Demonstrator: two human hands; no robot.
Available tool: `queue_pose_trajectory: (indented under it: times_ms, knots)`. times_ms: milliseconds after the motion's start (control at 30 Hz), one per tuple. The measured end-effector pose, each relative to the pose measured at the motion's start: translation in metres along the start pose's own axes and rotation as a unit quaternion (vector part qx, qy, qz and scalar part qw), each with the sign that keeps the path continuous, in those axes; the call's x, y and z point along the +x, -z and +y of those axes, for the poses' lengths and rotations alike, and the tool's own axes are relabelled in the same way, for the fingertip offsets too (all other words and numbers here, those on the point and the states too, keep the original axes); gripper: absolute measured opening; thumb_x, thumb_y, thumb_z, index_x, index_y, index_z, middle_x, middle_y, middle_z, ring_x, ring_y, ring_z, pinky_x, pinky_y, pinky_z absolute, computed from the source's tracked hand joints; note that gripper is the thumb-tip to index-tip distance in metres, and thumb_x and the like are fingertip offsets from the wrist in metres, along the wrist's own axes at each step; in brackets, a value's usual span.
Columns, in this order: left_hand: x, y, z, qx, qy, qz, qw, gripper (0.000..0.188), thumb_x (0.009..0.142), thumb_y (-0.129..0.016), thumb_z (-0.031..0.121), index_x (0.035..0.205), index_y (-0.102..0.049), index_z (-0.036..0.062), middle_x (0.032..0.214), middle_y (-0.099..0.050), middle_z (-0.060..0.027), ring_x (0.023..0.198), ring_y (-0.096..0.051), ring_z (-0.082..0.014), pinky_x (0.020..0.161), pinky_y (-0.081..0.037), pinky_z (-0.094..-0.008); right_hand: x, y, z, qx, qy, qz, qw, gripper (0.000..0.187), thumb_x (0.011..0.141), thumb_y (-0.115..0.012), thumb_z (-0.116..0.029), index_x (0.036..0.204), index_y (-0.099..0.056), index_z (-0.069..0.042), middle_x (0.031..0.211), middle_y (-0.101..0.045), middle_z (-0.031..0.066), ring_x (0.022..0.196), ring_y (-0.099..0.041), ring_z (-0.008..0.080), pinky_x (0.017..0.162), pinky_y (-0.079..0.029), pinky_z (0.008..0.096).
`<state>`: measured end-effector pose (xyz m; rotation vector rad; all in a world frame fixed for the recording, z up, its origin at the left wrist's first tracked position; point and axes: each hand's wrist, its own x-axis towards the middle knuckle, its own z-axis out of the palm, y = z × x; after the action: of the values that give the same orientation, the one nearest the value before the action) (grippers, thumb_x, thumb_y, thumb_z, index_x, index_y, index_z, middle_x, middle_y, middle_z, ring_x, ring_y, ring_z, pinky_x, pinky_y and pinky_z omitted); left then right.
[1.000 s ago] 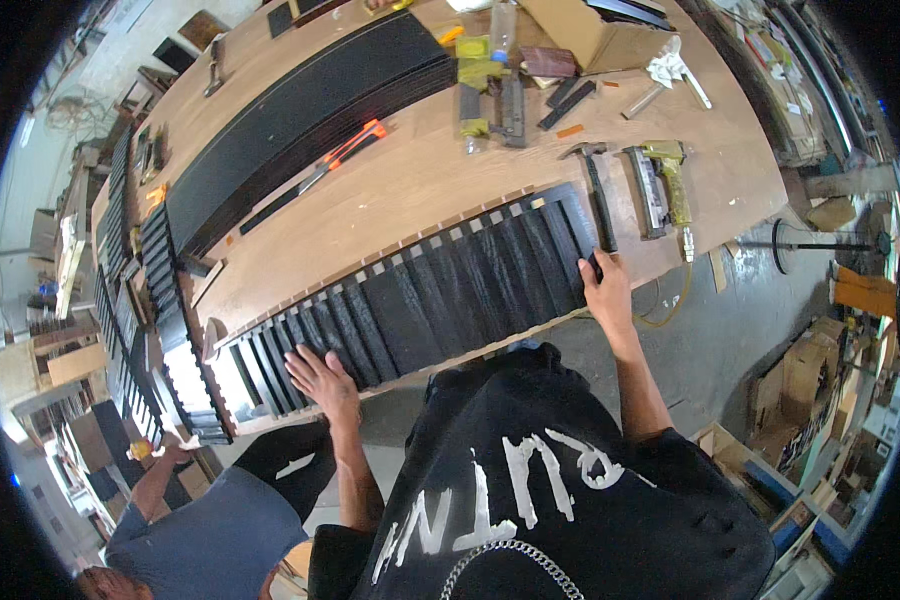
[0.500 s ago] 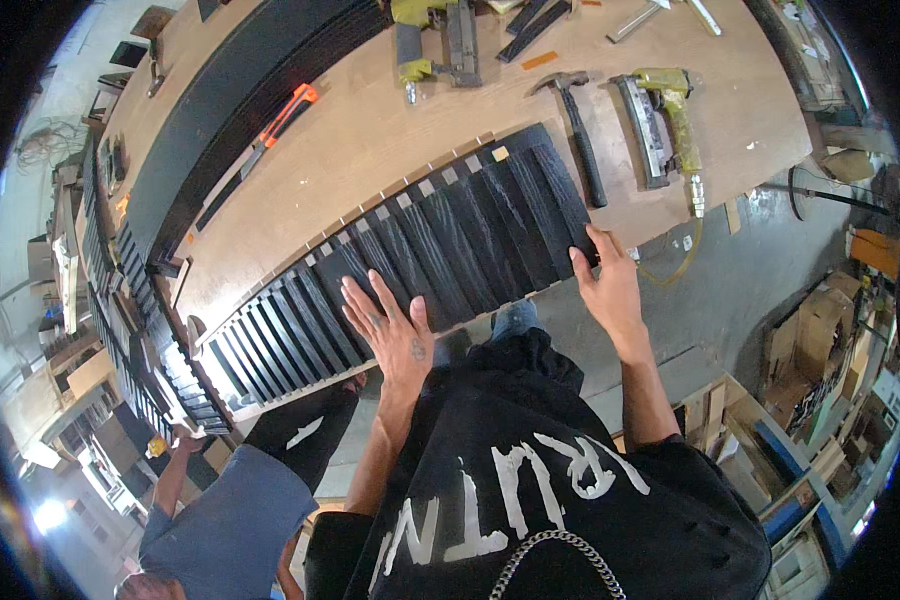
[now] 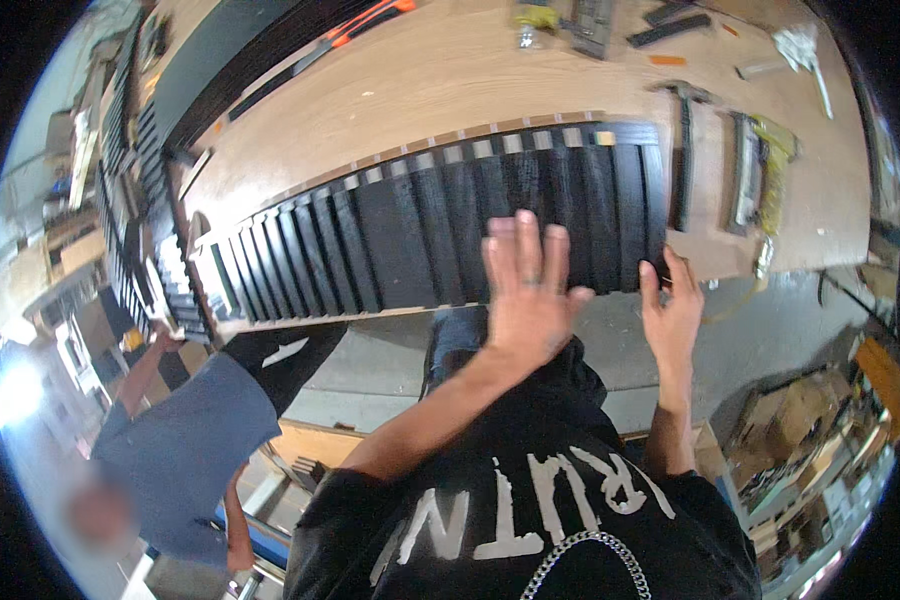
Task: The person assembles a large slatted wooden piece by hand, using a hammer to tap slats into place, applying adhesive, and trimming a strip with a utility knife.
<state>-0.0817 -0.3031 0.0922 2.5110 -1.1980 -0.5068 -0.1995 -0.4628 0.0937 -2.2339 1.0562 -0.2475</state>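
A long black slatted panel (image 3: 400, 235) lies along the near edge of the workbench, its wood-grained slats side by side, with small pale squares along the far edge. My left hand (image 3: 530, 290) is open, slightly blurred, palm down with fingers stretched over the slats right of the middle; whether it presses on them I cannot tell. At the near right corner of the panel, my right hand (image 3: 673, 305) pinches the end edge between thumb and fingers. A hammer (image 3: 684, 160) with a dark handle lies just beyond that end, beside a yellow-green nail gun (image 3: 770, 185).
Across the wooden workbench (image 3: 450, 80) lie an orange-handled saw (image 3: 365, 25), another nail gun (image 3: 590, 25) and dark strips (image 3: 670, 30). A co-worker in a grey-blue shirt (image 3: 195, 450) stands at the left. Cardboard and scrap wood (image 3: 790, 415) are piled at the right.
My left hand has moved right along the slats. My right hand stays at the panel's right corner. The whole view has turned, so the panel now lies more level.
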Motion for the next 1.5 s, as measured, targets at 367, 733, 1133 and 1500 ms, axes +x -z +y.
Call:
queue_pose_trajectory:
  times_ms: [367,733,1133,1500]
  knots:
    - [-0.013,0.014,-0.052,0.049,-0.15,-0.018,0.987,0.063,0.092,-0.062,0.043,0.148,-0.045,0.0195,0.162,-0.028,-0.0019,0.15,-0.022,-0.0247,0.122,-0.016,-0.0504,0.003,0.0,0.008,0.058,-0.088,-0.045,0.993,0.036,0.094,-0.071,-0.022,0.118,-0.066,0.003,0.095,-0.069,0.0114,0.08,-0.062,0.0125,0.072,-0.05,0.0271]
    - [0.008,0.039,-0.045,0.026,-0.181,-0.017,0.983,0.065,0.092,-0.061,0.046,0.144,-0.047,0.0093,0.157,-0.032,-0.0157,0.148,-0.022,-0.0342,0.118,-0.015,-0.0583,-0.004,0.002,0.042,0.159,-0.145,-0.021,0.976,0.032,0.103,-0.057,-0.026,0.113,-0.068,0.003,0.088,-0.067,0.0039,0.076,-0.057,0.0092,0.069,-0.048,0.0252]
    - [0.022,0.038,-0.041,0.214,-0.321,-0.112,0.916,0.058,0.103,-0.04,0.047,0.155,-0.031,0.0239,0.165,-0.021,-0.0019,0.152,-0.016,-0.0226,0.124,-0.008,-0.0488,-0.03,-0.025,0.059,0.654,-0.259,0.065,0.708,0.033,0.098,-0.064,-0.019,0.118,-0.061,0.007,0.096,-0.067,0.0103,0.083,-0.064,0.0173,0.076,-0.055,0.0315]
    - [-0.098,0.102,-0.185,0.187,-0.07,-0.056,0.978,0.06,0.096,-0.057,0.035,0.15,-0.041,0.0116,0.16,-0.03,-0.0109,0.15,-0.022,-0.0274,0.12,-0.011,-0.0559,-0.02,-0.026,0.049,0.513,-0.235,0.096,0.82,0.035,0.098,-0.065,-0.026,0.112,-0.066,0.006,0.092,-0.066,0.0083,0.081,-0.063,0.0136,0.077,-0.055,0.0287]
